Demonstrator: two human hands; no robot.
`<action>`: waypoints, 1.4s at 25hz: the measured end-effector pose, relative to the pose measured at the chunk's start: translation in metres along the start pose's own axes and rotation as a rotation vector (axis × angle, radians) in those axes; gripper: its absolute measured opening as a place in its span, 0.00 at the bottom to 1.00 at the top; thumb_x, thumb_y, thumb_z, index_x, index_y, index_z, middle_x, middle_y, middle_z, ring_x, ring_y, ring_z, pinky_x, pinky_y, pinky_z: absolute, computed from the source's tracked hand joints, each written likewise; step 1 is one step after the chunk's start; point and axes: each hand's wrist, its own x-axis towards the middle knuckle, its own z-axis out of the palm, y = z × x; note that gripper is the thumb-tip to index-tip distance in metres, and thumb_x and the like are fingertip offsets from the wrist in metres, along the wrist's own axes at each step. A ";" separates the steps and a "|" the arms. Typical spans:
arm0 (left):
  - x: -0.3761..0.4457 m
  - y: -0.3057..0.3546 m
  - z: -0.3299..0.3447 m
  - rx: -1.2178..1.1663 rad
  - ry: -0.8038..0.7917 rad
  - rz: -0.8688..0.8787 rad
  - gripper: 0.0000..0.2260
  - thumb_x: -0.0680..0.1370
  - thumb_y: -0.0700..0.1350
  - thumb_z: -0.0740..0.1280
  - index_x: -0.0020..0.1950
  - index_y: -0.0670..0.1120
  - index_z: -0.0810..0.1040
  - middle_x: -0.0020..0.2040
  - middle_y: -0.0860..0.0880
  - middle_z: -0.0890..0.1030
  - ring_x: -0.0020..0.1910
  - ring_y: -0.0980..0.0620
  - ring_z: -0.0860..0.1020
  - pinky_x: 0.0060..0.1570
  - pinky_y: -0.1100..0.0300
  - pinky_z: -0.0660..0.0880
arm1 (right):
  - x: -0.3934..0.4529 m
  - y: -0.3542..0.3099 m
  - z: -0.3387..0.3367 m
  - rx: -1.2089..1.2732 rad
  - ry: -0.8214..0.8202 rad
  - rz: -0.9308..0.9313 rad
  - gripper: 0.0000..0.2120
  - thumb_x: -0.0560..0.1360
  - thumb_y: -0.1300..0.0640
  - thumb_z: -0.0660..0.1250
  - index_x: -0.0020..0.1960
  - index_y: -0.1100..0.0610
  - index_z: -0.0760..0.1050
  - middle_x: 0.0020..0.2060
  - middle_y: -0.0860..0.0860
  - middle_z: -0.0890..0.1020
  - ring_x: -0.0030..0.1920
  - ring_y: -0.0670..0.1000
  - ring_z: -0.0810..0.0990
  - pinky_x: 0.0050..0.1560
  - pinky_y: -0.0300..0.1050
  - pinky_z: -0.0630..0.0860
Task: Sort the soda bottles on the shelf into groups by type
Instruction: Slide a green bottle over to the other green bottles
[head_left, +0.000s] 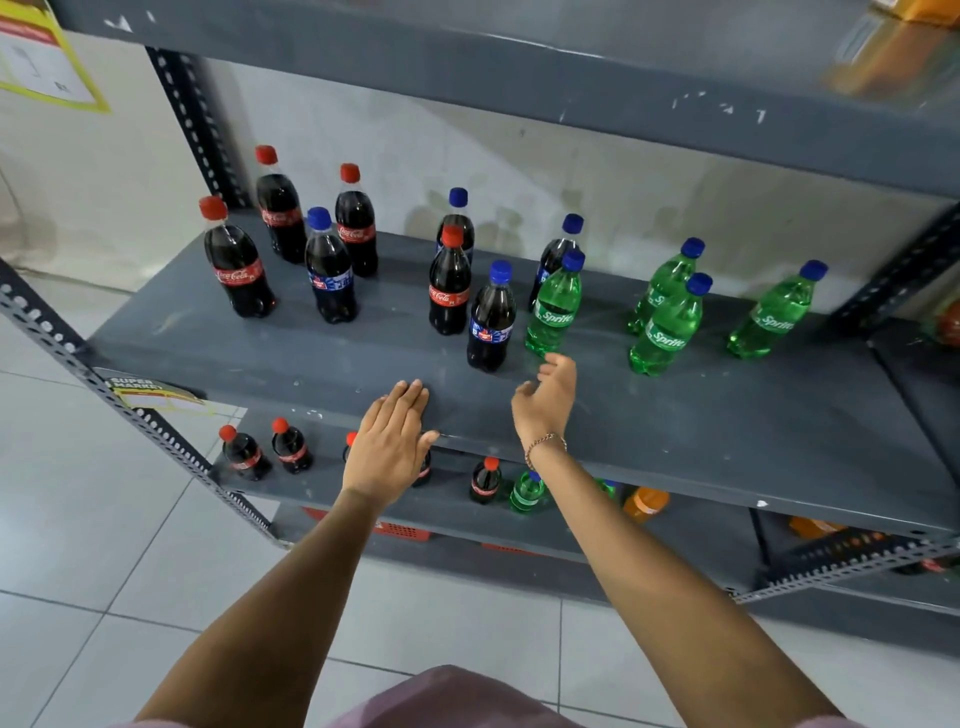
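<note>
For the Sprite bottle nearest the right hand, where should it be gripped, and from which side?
Probably around the Sprite bottle just above its label, from the front right with the right hand. It stands upright, with a dark blue-capped bottle close on its left.

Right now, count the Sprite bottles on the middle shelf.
4: one mid-shelf beside the dark colas, three on the right, namely back, front and far right. None looks hidden.
</note>
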 end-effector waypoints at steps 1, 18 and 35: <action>0.001 0.000 0.000 0.001 0.002 -0.001 0.29 0.81 0.56 0.44 0.68 0.38 0.69 0.68 0.41 0.72 0.70 0.42 0.67 0.67 0.47 0.65 | 0.007 0.000 -0.007 0.019 0.045 0.014 0.19 0.73 0.67 0.63 0.63 0.64 0.65 0.58 0.60 0.71 0.58 0.57 0.74 0.60 0.47 0.73; -0.002 0.019 0.003 -0.003 0.075 0.005 0.27 0.82 0.53 0.42 0.72 0.39 0.65 0.72 0.43 0.67 0.74 0.46 0.61 0.73 0.51 0.54 | 0.045 -0.018 -0.035 0.101 -0.113 0.044 0.22 0.69 0.62 0.72 0.58 0.63 0.67 0.53 0.58 0.80 0.51 0.54 0.78 0.47 0.38 0.70; 0.019 0.191 0.038 0.045 -0.016 0.292 0.24 0.82 0.51 0.48 0.69 0.38 0.69 0.69 0.41 0.72 0.69 0.43 0.69 0.68 0.46 0.65 | 0.017 0.079 -0.218 -0.005 0.118 -0.012 0.23 0.65 0.52 0.76 0.56 0.55 0.73 0.42 0.49 0.82 0.41 0.44 0.79 0.43 0.29 0.72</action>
